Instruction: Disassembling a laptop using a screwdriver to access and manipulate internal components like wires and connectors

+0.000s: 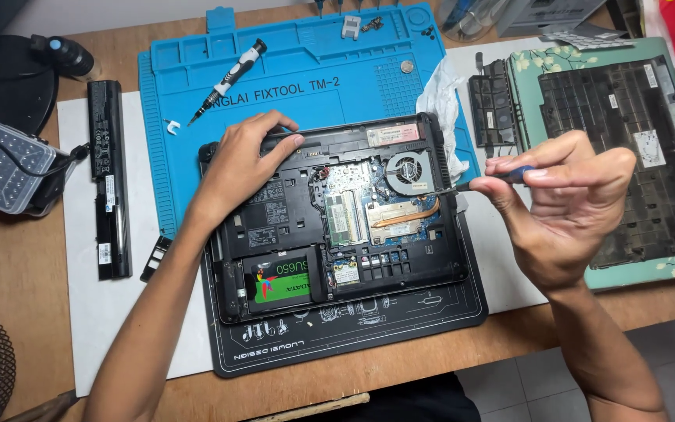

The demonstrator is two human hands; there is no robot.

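An opened black laptop lies upside down on a black mat, with its fan, copper heat pipe, memory and a green-labelled drive exposed. My left hand rests flat on the laptop's back left corner, holding nothing. My right hand is closed on a small blue-handled screwdriver. Its tip points left and reaches the laptop's right edge near the fan.
A blue repair mat lies behind, with a second screwdriver and small parts. A black battery lies at left. At right are a removed bottom cover on a floral mat, a black panel and a crumpled white cloth.
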